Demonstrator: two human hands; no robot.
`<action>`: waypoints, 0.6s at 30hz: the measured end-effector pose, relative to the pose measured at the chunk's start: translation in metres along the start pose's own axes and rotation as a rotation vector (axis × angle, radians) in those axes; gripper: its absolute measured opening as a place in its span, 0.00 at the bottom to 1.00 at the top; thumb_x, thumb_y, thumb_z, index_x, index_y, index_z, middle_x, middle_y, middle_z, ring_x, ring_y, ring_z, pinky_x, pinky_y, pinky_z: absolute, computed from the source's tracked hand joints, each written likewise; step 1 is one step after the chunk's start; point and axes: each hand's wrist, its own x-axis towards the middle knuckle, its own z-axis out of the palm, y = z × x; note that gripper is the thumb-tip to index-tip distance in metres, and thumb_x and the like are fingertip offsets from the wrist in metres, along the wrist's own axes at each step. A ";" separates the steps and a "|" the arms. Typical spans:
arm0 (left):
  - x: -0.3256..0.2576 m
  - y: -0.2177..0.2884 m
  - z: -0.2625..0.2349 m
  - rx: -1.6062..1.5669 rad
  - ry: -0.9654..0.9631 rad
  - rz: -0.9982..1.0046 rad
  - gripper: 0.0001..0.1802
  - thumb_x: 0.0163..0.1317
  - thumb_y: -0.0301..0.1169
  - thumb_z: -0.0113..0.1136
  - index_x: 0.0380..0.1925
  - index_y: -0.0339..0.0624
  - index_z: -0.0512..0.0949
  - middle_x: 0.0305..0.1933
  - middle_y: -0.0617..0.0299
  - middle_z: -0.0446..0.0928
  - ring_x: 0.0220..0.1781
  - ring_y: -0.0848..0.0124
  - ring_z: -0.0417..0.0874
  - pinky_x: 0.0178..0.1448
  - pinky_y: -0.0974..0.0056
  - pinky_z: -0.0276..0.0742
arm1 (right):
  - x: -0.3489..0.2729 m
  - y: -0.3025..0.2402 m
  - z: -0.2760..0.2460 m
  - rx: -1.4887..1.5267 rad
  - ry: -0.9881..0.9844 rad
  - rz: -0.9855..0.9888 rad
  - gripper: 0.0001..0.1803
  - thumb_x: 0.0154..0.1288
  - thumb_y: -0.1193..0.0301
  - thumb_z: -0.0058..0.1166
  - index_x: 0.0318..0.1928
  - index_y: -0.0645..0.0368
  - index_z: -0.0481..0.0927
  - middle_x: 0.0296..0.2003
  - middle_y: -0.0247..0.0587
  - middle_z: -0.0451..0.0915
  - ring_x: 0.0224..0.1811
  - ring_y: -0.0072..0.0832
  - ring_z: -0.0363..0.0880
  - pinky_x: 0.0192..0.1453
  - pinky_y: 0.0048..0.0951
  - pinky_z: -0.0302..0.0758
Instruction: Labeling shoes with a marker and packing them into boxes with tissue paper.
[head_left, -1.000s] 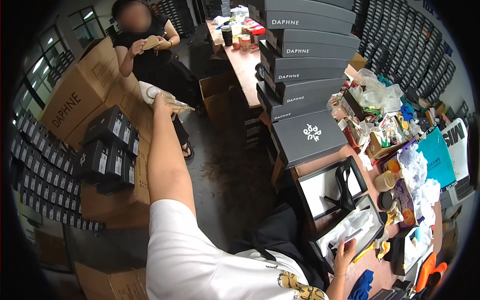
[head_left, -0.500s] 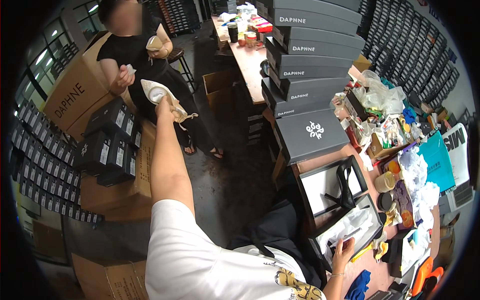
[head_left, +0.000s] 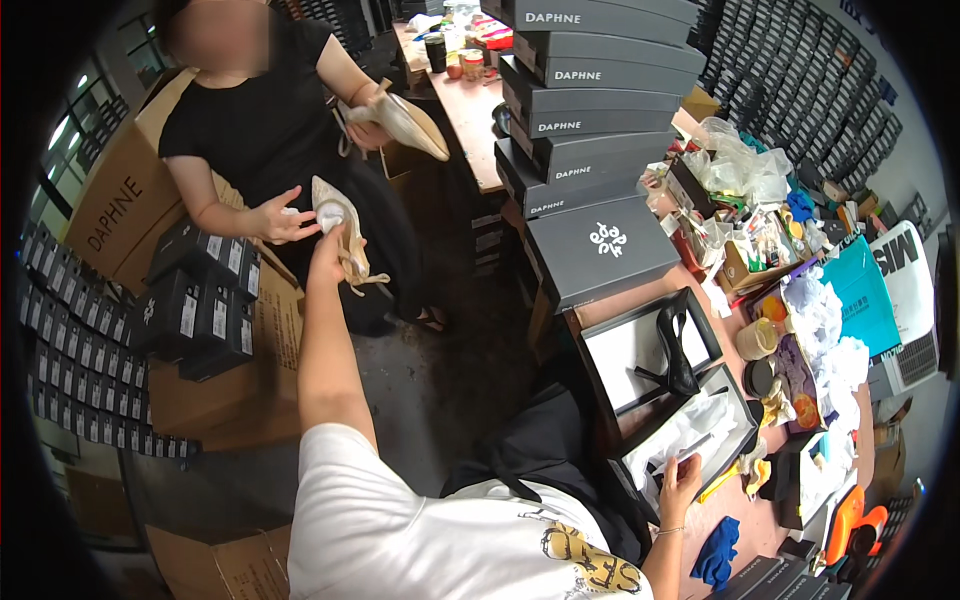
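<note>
Left hand (head_left: pixel 328 260) is wrapped around a beige pointed-toe shoe (head_left: pixel 350 235), held out far left with the toe pointing away. A co-worker's hand (head_left: pixel 283 220) is right beside it, fingers spread, and their other hand (head_left: pixel 370 133) has another beige pointed-toe shoe (head_left: pixel 415 127). Right hand (head_left: pixel 680 487) is at the near edge of a shoebox with white tissue paper (head_left: pixel 690 430); can't tell if it's gripping anything. Just beyond, a black high heel (head_left: pixel 679 365) lies in a shallow grey tray (head_left: pixel 612 372).
</note>
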 end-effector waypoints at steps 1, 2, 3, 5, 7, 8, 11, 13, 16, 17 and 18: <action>-0.007 -0.008 0.002 -0.048 -0.040 0.009 0.20 0.68 0.40 0.52 0.54 0.39 0.72 0.45 0.53 0.78 0.41 0.56 0.83 0.43 0.53 0.80 | 0.000 0.001 0.001 0.005 0.002 0.003 0.11 0.64 0.74 0.54 0.30 0.60 0.65 0.18 0.27 0.62 0.20 0.14 0.58 0.21 0.20 0.56; -0.013 -0.014 0.004 -0.096 -0.079 0.018 0.21 0.69 0.40 0.52 0.55 0.39 0.72 0.46 0.53 0.78 0.42 0.56 0.82 0.44 0.53 0.80 | -0.001 0.003 0.002 0.010 0.004 0.007 0.10 0.64 0.74 0.54 0.30 0.60 0.65 0.18 0.27 0.62 0.20 0.14 0.59 0.22 0.20 0.56; -0.023 -0.020 0.013 -0.160 -0.113 0.042 0.23 0.68 0.41 0.52 0.56 0.38 0.70 0.47 0.53 0.78 0.46 0.55 0.81 0.47 0.53 0.80 | -0.002 0.014 0.000 -0.003 -0.023 0.008 0.09 0.66 0.74 0.53 0.32 0.59 0.66 0.19 0.27 0.65 0.20 0.13 0.61 0.22 0.19 0.59; -0.049 -0.032 0.039 -0.186 -0.142 0.000 0.23 0.68 0.41 0.53 0.57 0.38 0.70 0.48 0.53 0.77 0.47 0.55 0.81 0.49 0.53 0.80 | -0.004 0.027 -0.001 0.059 -0.007 0.042 0.07 0.67 0.74 0.52 0.33 0.59 0.67 0.20 0.26 0.66 0.20 0.13 0.63 0.22 0.18 0.62; -0.061 -0.042 0.035 -0.202 -0.135 -0.052 0.24 0.66 0.40 0.54 0.58 0.39 0.69 0.49 0.53 0.77 0.47 0.55 0.81 0.49 0.53 0.80 | -0.003 0.009 -0.003 0.187 -0.023 0.128 0.05 0.69 0.73 0.51 0.37 0.59 0.69 0.22 0.27 0.68 0.20 0.13 0.66 0.23 0.17 0.68; -0.057 -0.052 0.022 -0.189 -0.150 -0.023 0.25 0.64 0.39 0.55 0.58 0.40 0.69 0.50 0.53 0.77 0.48 0.55 0.81 0.48 0.53 0.80 | -0.004 0.006 -0.001 0.223 -0.013 0.151 0.05 0.69 0.73 0.51 0.38 0.59 0.70 0.23 0.28 0.68 0.21 0.14 0.66 0.24 0.16 0.69; -0.063 -0.065 0.025 -0.142 -0.285 -0.005 0.26 0.63 0.36 0.58 0.60 0.41 0.68 0.50 0.55 0.76 0.49 0.56 0.80 0.49 0.54 0.79 | -0.004 0.010 -0.003 0.292 -0.007 0.162 0.03 0.70 0.74 0.49 0.41 0.60 0.71 0.27 0.29 0.69 0.22 0.13 0.66 0.24 0.16 0.69; -0.078 -0.060 0.042 -0.171 -0.249 0.041 0.27 0.63 0.36 0.60 0.60 0.41 0.67 0.51 0.56 0.75 0.50 0.58 0.80 0.51 0.55 0.79 | -0.003 0.008 -0.005 0.297 -0.013 0.174 0.04 0.68 0.75 0.50 0.39 0.61 0.70 0.26 0.31 0.71 0.23 0.15 0.69 0.25 0.18 0.70; -0.087 -0.058 0.059 -0.128 -0.258 0.156 0.26 0.63 0.34 0.61 0.60 0.42 0.67 0.53 0.58 0.74 0.52 0.61 0.79 0.55 0.58 0.76 | -0.002 0.010 -0.005 0.338 -0.009 0.183 0.05 0.67 0.75 0.50 0.37 0.62 0.69 0.25 0.31 0.72 0.22 0.15 0.69 0.24 0.19 0.69; -0.085 -0.059 0.063 -0.087 -0.244 0.193 0.26 0.63 0.33 0.61 0.60 0.42 0.68 0.53 0.58 0.74 0.53 0.62 0.78 0.56 0.59 0.75 | -0.002 0.011 -0.006 0.322 -0.008 0.188 0.05 0.67 0.75 0.50 0.36 0.62 0.69 0.24 0.31 0.71 0.22 0.15 0.69 0.24 0.19 0.69; -0.083 -0.059 0.068 -0.046 -0.228 0.233 0.26 0.63 0.33 0.61 0.60 0.42 0.68 0.54 0.58 0.74 0.53 0.62 0.78 0.57 0.59 0.75 | -0.001 0.009 -0.005 0.309 -0.009 0.192 0.06 0.67 0.75 0.51 0.35 0.62 0.68 0.23 0.30 0.71 0.21 0.15 0.68 0.24 0.19 0.69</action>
